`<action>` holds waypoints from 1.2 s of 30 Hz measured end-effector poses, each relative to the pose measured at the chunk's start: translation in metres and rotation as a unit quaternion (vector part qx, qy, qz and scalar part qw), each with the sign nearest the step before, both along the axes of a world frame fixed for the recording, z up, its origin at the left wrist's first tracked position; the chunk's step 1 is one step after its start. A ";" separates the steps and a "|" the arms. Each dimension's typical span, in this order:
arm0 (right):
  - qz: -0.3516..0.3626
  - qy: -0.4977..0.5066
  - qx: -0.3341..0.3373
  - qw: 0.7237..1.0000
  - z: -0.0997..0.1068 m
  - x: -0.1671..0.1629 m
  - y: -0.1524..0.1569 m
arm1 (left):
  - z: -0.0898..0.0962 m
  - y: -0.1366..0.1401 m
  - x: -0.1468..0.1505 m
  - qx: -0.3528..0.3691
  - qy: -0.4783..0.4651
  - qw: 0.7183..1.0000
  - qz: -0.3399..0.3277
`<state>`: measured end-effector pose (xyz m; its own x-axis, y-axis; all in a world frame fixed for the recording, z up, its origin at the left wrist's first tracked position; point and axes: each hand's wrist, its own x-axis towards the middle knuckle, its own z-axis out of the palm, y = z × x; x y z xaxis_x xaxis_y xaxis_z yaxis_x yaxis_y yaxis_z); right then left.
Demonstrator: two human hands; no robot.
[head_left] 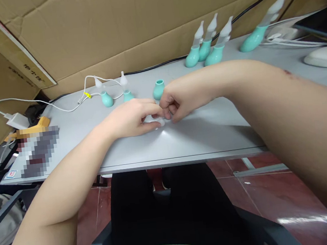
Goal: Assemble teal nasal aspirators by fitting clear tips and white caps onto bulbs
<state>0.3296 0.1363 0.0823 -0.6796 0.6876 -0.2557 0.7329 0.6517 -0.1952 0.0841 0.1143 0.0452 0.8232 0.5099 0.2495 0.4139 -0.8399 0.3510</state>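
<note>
My left hand (139, 117) and my right hand (176, 103) meet low over the grey table. My left fingers are closed around a translucent white plastic nozzle piece (160, 121), mostly covered by them. At its right end the curled fingertips of my right hand are pinched together on the same piece, as far as shows. Just behind the hands stands a teal rubber bulb (159, 88), its round mouth uncovered. To the left are two nasal aspirators with white tips, one (107, 99) whole in view and another (123, 80) partly behind my left hand.
Several assembled nasal aspirators (214, 55) stand at the back right, with one more (253, 39) leaning farther right. A white mouse (325, 57) lies at the right. At left are a white charger (18, 121), its cable, and a yellow object (44, 122). Cardboard (97, 31) walls the back.
</note>
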 end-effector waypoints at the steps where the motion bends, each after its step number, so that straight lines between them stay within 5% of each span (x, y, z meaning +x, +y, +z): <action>1: -0.012 -0.010 0.002 1.000 0.000 -0.001 -0.001 | 0.000 0.000 0.001 -0.005 0.001 1.000 0.000; 6: -0.088 -0.037 -0.004 0.995 0.009 -0.007 -0.012 | 0.001 0.000 0.002 -0.028 -0.002 1.000 -0.005; 16: -0.094 -0.055 0.006 0.994 0.013 -0.005 -0.019 | 0.004 -0.002 -0.004 -0.140 -0.075 0.987 0.029; 23: -0.050 0.102 -0.081 0.990 0.042 0.010 -0.025 | -0.001 0.018 -0.012 -0.133 -0.237 0.962 -0.004; 27: 0.017 0.307 -0.093 0.947 0.036 0.019 -0.018 | -0.001 0.031 -0.014 -0.120 -0.340 0.933 -0.018; 36: -0.036 0.542 -0.044 0.839 0.005 0.001 -0.007 | -0.006 0.044 -0.014 -0.089 -0.454 0.886 0.031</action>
<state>0.3302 0.1295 0.0871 -0.5027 0.7483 0.4329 0.1323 0.5615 -0.8168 0.0699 0.1582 0.0396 0.2937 0.6454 0.7051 -0.0639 -0.7227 0.6882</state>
